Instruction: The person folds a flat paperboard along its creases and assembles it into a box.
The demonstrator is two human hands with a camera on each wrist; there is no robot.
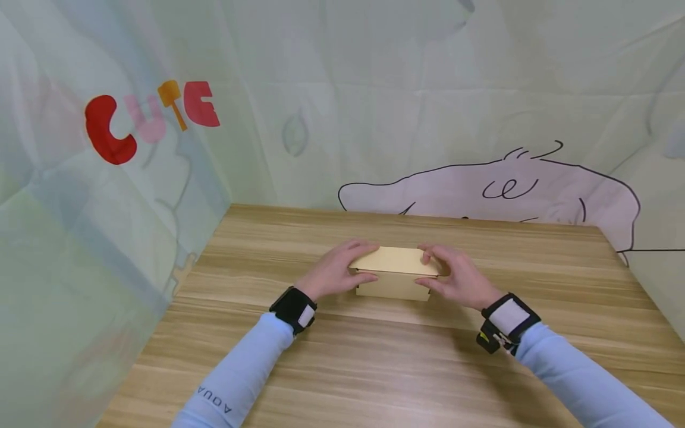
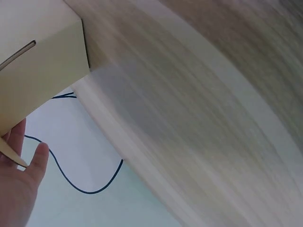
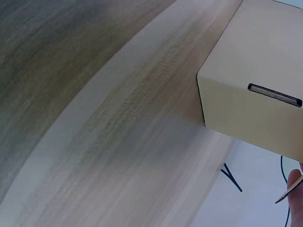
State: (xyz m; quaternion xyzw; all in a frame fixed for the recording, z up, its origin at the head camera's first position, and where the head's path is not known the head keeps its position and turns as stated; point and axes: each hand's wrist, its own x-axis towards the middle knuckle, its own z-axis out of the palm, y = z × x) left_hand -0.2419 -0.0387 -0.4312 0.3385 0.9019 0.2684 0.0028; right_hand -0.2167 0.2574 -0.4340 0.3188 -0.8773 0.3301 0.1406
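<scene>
A small pale wooden box [image 1: 393, 288] sits on the table with a thin flat lid [image 1: 397, 260] over its top. At the lid's left end my left hand [image 1: 338, 271] grips it, thumb at the front and fingers toward the back. My right hand [image 1: 459, 278] holds the right end in the same way, index finger bent over the top. Both wrist views show a narrow slot in the box's side [image 2: 52, 61], and the lid's edge [image 3: 289, 190] by the fingers. Some fingertips are hidden behind the lid.
The wood-grain table [image 1: 342, 362] extends around the box. Printed cloth [image 1: 374, 119] hangs behind its back edge and along the left, with coloured letters and a line-drawn animal. Each wrist wears a black strap [image 1: 293, 310].
</scene>
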